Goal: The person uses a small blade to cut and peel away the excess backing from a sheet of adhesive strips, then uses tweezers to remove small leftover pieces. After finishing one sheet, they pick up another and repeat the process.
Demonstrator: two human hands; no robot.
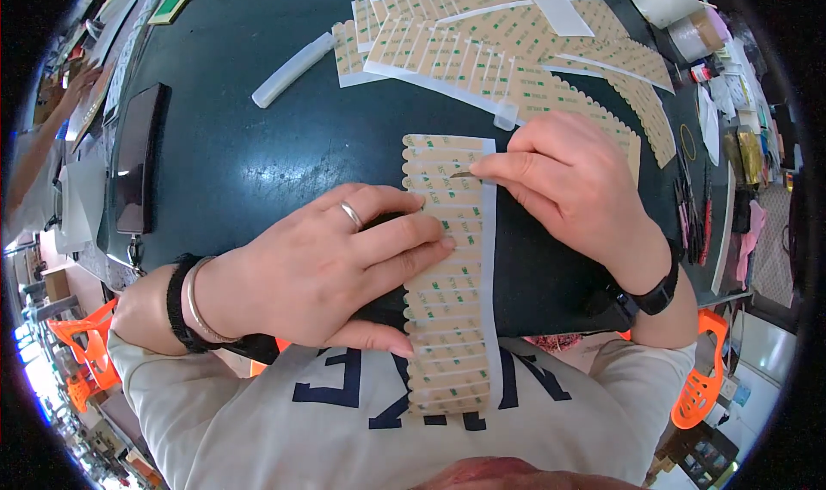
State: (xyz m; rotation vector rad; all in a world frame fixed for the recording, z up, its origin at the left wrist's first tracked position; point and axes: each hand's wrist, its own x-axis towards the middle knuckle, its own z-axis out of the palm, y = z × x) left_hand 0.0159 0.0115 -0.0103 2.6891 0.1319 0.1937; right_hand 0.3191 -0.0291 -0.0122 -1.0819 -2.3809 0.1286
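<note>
A tan adhesive-backed sheet (443, 318) with green print, cut into strips with rounded tabs on its left edge and a white margin on its right, runs from the dark table over its near edge. My left hand (335, 262) lies on it, fingers outstretched and apart, the middle fingertips resting on the strips. My right hand (572, 184) pinches a small pointed metal tool (463, 174), perhaps a blade or tweezers. Its tip is at a strip near the sheet's far end. Most of the tool is hidden in my fingers.
More tan sheets (465, 55) lie piled at the back, beside a rolled white sheet (292, 70). A phone (140, 159) is on the left. Slim tools (686, 206) and white rolls (667, 4) sit along the right. Another person's arm (64, 111) shows at far left.
</note>
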